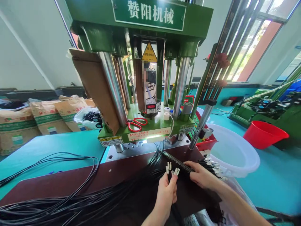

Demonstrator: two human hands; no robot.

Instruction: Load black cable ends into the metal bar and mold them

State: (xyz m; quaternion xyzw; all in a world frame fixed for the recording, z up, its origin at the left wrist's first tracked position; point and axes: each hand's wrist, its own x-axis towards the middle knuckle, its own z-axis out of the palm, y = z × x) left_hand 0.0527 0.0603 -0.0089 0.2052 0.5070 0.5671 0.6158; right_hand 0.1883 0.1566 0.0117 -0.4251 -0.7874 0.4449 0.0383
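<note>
- Your left hand (167, 191) is pinching a cable bundle (176, 171) above the brown board (127, 163); its metal connectors are pointing up and away from you, slightly fanned, the long axis running nearly upright in view.
- Your right hand (199, 174) is gripping the near end of a dark strip (177, 161), which is slanting up and leftward toward the green press (155, 124).
- The strip's far end is lying near the board's back edge.
- Bare board is showing between strip and back edge; loose cables (98, 201) are crowding the left side, more connectors (213, 166) the right.
</note>
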